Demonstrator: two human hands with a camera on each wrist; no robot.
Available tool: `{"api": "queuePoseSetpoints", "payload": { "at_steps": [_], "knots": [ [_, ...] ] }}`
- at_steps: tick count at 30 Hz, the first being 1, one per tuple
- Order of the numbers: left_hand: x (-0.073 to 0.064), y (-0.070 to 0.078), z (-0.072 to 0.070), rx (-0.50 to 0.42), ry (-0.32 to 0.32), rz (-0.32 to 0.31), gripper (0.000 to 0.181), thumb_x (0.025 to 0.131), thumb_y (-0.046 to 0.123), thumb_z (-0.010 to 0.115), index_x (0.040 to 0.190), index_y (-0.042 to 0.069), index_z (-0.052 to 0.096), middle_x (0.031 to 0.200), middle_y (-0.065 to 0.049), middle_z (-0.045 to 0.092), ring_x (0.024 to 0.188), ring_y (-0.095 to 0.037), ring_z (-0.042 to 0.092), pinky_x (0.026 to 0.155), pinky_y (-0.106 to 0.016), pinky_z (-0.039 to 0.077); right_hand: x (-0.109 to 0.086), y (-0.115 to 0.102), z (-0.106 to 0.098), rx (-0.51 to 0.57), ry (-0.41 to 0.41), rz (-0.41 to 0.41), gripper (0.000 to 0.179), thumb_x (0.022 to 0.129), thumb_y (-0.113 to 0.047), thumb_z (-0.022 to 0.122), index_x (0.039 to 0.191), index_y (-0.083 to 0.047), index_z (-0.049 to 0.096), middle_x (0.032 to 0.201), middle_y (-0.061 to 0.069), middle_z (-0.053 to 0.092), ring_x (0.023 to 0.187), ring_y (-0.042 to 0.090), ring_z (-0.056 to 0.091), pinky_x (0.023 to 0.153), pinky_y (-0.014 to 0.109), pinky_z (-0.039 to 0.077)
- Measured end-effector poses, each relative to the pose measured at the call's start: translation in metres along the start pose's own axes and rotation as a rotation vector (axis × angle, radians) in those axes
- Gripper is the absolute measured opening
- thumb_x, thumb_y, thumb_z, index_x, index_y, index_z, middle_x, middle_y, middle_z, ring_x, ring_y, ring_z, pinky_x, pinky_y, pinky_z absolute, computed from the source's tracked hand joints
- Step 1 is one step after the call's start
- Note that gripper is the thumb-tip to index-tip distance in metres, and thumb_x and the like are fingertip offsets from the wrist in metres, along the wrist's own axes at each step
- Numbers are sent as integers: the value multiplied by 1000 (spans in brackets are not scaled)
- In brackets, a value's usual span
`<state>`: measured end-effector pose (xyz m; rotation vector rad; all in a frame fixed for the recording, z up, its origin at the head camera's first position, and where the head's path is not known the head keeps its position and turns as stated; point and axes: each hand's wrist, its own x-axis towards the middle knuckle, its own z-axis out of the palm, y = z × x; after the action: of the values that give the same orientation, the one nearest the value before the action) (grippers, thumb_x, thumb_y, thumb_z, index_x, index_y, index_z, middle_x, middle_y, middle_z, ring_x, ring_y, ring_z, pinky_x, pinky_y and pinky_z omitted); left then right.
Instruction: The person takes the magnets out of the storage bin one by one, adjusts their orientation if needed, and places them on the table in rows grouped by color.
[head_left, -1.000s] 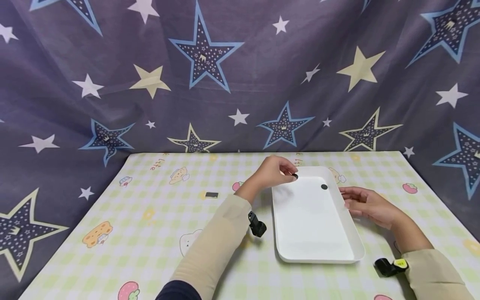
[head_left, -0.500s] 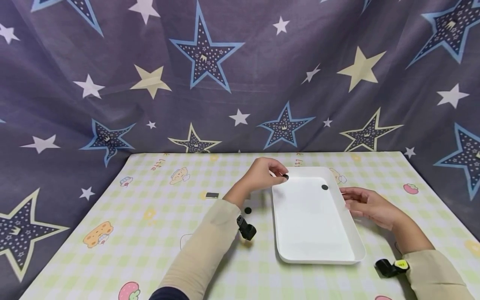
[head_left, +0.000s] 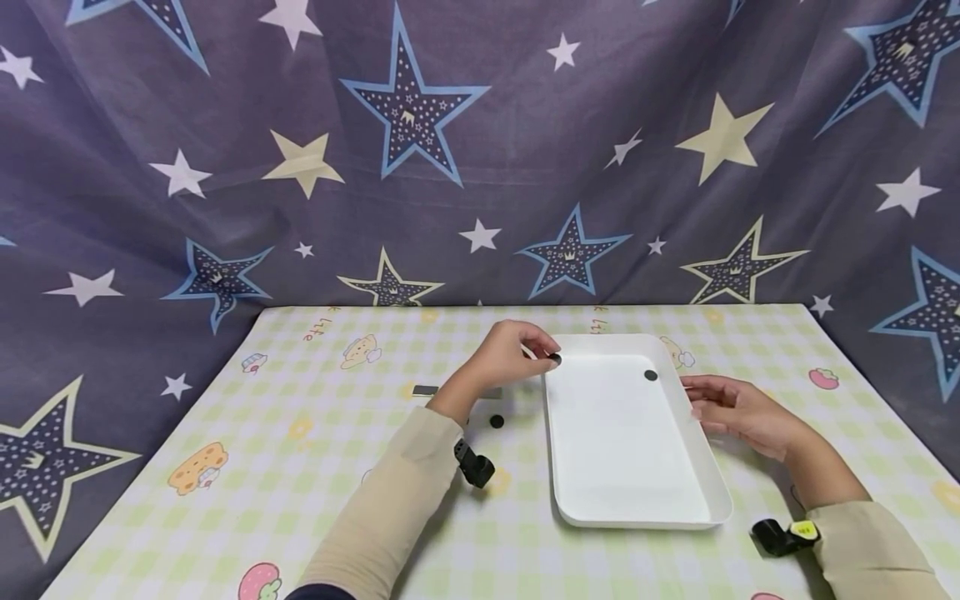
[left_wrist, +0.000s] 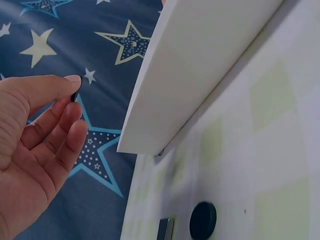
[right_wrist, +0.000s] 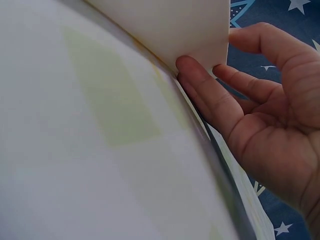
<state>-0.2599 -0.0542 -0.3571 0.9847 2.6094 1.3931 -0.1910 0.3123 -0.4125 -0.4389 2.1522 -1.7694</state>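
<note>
In the head view my left hand (head_left: 506,354) is at the far left corner of a white tray (head_left: 637,500). Thumb and fingertips pinch a small black disc (head_left: 555,360), seen edge-on in the left wrist view. My right hand (head_left: 742,417) is at the tray's right side, its loosely bent fingers (right_wrist: 210,92) touching the outer wall. Inside the tray, near the far right corner, lies another black disc (head_left: 651,375). One more black disc (head_left: 497,422) lies on the table left of the tray.
A small dark rectangular piece (head_left: 425,390) lies left of my left forearm, and a greyish rectangular piece (head_left: 491,392) is just right of that wrist. The table (head_left: 225,533) wears a checked cloth. A star-patterned curtain (head_left: 450,208) hangs behind it.
My left hand has moved left with the pinched disc, from over the tray's far edge to its far left corner. The disc on the table has come into sight. My right hand stays in place.
</note>
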Motion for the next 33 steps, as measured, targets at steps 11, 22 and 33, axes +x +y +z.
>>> {"api": "queuePoseSetpoints", "payload": {
  "at_steps": [11, 22, 33],
  "knots": [
    [-16, -7, -11, 12, 0, -5, 12, 83, 6, 77, 95, 7, 76, 86, 1, 70, 78, -9, 64, 70, -23, 55, -1, -2, 0, -4, -6, -6, 56, 100, -4, 53, 142, 20, 24, 121, 0, 58, 106, 6, 59, 84, 28, 55],
    [-32, -12, -24, 23, 18, 20, 12, 83, 7, 77, 95, 7, 76, 88, 1, 71, 77, -9, 64, 71, -25, 55, 0, 0, 0, -47, 21, 41, 59, 100, -9, 56, 144, 17, 26, 122, 2, 56, 105, 6, 59, 84, 29, 55],
    [-48, -21, -36, 37, 56, -23, 12, 82, 8, 78, 94, 9, 76, 86, 2, 70, 76, -10, 64, 71, -27, 55, -2, -1, 0, -18, 16, 26, 58, 100, -5, 54, 144, 18, 25, 124, 5, 55, 106, 5, 58, 83, 28, 55]
  ]
}}
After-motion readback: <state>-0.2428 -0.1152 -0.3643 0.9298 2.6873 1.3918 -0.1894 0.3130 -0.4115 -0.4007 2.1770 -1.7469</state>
